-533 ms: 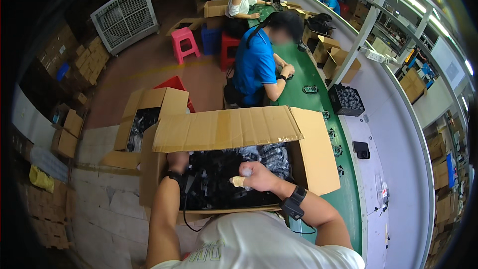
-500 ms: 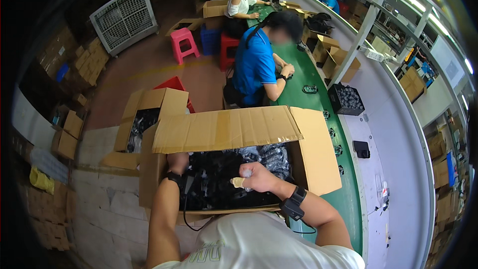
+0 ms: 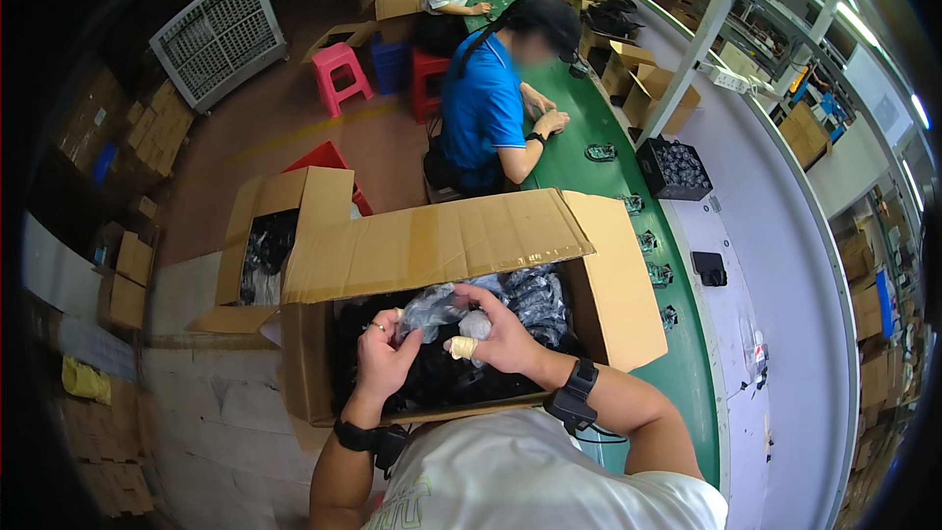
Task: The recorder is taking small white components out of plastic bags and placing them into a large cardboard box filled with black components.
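Note:
Both of my hands are over an open cardboard box (image 3: 392,250) filled with dark parts and clear plastic bags. My left hand (image 3: 383,358), with a ring on one finger, pinches the near left end of a clear plastic bag (image 3: 428,308); what is inside the bag cannot be made out. On its far side, the fingers of my right hand (image 3: 508,336) close on the same bag. A crumpled wad of clear plastic (image 3: 476,325) sits in the right palm, and the thumb wears a pale yellow wrap (image 3: 462,346). More bagged items (image 3: 535,304) lie at the box's right.
To the right runs a green workbench (image 3: 687,393) with several small circuit assemblies (image 3: 659,276) and a black bin (image 3: 675,169) of round parts. A co-worker in blue (image 3: 481,103) sits just beyond the box. Another open carton (image 3: 257,250) stands at left, near a pink stool (image 3: 340,77).
My left hand has come up from the box's left side and now grips a plastic bag. My right hand has opened its fist somewhat and meets it. The view has shifted slightly.

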Demonstrator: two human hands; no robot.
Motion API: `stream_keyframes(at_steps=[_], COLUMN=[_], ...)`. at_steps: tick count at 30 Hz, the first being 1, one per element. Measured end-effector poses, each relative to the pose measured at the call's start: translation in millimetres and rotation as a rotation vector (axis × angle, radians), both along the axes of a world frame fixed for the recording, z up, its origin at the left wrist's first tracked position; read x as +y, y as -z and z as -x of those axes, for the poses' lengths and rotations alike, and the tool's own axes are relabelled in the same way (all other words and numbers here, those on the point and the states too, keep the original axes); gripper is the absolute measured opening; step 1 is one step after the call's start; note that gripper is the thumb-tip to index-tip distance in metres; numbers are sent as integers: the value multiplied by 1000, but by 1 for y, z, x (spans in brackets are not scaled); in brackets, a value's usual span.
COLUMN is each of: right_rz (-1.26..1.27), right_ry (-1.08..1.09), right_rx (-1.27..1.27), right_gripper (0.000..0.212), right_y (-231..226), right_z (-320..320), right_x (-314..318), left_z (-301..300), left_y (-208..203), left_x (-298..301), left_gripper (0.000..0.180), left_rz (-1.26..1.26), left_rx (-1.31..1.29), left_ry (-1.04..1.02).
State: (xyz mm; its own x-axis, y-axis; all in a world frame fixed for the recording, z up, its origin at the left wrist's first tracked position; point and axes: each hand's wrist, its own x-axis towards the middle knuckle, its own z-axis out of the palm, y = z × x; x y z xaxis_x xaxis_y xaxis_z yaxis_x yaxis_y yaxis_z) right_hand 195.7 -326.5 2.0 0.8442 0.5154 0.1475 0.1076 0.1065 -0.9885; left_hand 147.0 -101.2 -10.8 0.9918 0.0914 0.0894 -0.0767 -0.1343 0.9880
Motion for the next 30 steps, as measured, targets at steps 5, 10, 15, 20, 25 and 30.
stream_keyframes(at_steps=[5,10,15,20,25,30], right_rz=[-74,-16,36,67,144,402], right_ry=[45,12,33,105,119,183], right_rx=[137,153,83,10,-11,-400], right_gripper=[71,32,16,14,23,26], right_y=[1,-2,3,5,1,-6], right_z=[-10,-15,-19,-18,-19,-23], right_x=[-7,-13,-16,-17,-21,-24], left_z=[4,6,9,10,6,3], left_y=[-32,-27,-32,-25,-14,-18], left_x=[-11,-4,-7,-4,-4,-6], left_gripper=[17,22,32,35,25,13], left_rz=[-224,-394,-341,-122,5,-283], left_rx=[-149,-293,-215,-122,-183,-316], left_ry=[73,57,107,198,140,-8])
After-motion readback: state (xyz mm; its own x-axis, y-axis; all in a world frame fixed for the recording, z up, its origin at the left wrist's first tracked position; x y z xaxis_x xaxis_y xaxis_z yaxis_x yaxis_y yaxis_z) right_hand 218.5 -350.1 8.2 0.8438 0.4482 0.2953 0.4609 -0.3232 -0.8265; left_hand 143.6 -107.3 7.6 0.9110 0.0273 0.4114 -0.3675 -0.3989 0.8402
